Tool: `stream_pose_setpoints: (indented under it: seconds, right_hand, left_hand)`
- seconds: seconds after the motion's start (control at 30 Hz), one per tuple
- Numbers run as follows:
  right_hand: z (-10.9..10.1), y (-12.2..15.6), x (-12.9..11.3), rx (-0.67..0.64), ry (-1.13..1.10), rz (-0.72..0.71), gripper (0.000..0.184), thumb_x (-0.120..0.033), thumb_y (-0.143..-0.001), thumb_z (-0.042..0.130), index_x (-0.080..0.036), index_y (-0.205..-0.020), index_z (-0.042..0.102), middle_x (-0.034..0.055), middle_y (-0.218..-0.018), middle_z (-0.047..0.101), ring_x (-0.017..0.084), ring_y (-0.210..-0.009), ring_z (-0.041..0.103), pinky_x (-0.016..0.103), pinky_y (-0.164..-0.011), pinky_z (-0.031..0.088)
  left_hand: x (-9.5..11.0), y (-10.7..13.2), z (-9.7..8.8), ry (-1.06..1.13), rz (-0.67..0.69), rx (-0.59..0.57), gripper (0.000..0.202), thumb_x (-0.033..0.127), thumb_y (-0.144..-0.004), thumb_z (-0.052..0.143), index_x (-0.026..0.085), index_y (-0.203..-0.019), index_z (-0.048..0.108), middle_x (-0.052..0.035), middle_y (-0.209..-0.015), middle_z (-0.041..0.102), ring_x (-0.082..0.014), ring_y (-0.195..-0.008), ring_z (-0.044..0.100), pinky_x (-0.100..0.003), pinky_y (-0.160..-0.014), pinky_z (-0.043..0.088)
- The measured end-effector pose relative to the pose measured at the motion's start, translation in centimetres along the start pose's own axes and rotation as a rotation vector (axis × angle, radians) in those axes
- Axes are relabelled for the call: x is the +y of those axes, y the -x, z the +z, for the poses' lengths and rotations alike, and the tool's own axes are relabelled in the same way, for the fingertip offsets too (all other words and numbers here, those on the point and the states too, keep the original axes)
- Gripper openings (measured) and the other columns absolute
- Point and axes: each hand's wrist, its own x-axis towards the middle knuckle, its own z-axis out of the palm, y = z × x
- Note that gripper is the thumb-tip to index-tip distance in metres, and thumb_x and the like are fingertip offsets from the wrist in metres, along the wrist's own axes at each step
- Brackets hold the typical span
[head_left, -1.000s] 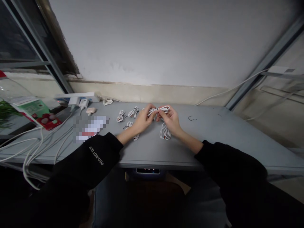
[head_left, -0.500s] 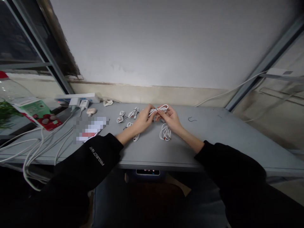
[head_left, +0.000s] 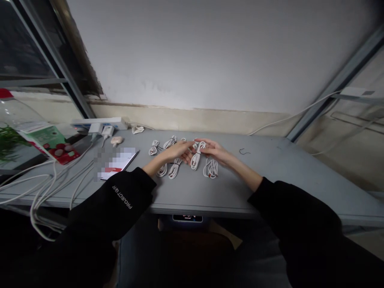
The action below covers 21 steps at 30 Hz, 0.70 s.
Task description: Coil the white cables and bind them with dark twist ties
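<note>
A coiled white cable bundle tied at its middle lies on the grey table between my hands. My right hand is stretched out low over the table, with its fingertips touching the bundle's far end. My left hand lies flat with fingers extended, just left of the same bundle and holding nothing. Several more tied white bundles lie around: two at the back left, two under my left wrist, and one below my right hand.
A white power strip with chargers sits at the back left, and loose white cables trail off the table's left edge. A printed carton, a plastic bottle and a paper sheet are on the left. A black twist tie lies right.
The bundle that both hands held up above the table now lies on the table. Both hands have dropped lower and their fingers have spread out flat.
</note>
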Motion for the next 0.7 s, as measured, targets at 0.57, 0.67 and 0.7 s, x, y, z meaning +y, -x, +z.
stream_pose_setpoints:
  seconds: [0.57,0.67,0.7]
  right_hand:
    - [0.2,0.4,-0.6,0.033,0.523,-0.185,0.026,-0.016,-0.086,0.052,-0.019,-0.107,0.066,0.0073,-0.097,0.068,0.014,-0.072,0.060,0.031,-0.069,0.049]
    - [0.0,1.0,-1.8,0.161,0.862,-0.155,0.018,-0.025,-0.087,0.054,-0.018,-0.095,0.068,0.0050,-0.077,0.066,0.016,-0.065,0.057,0.030,-0.063,0.043]
    - [-0.1,1.3,-2.1,0.169,0.965,-0.095,0.016,-0.028,-0.087,0.055,-0.018,-0.090,0.068,0.0050,-0.072,0.065,0.017,-0.064,0.056,0.030,-0.061,0.041]
  left_hand:
    - [0.6,1.5,0.1,-0.372,-0.034,-0.167,0.056,0.049,-0.091,0.049,0.015,-0.134,0.038,-0.0030,-0.054,0.064,-0.0136,-0.038,0.052,-0.025,-0.040,0.029]
    - [0.6,1.5,0.3,-0.420,0.025,-0.027,0.041,0.043,-0.092,0.047,0.015,-0.121,0.048,-0.0002,-0.050,0.060,-0.0118,-0.036,0.047,-0.025,-0.042,0.029]
    - [0.6,1.5,0.5,-0.447,0.067,0.038,0.035,0.040,-0.092,0.046,0.015,-0.117,0.051,0.0005,-0.050,0.059,-0.0114,-0.037,0.046,-0.025,-0.043,0.030]
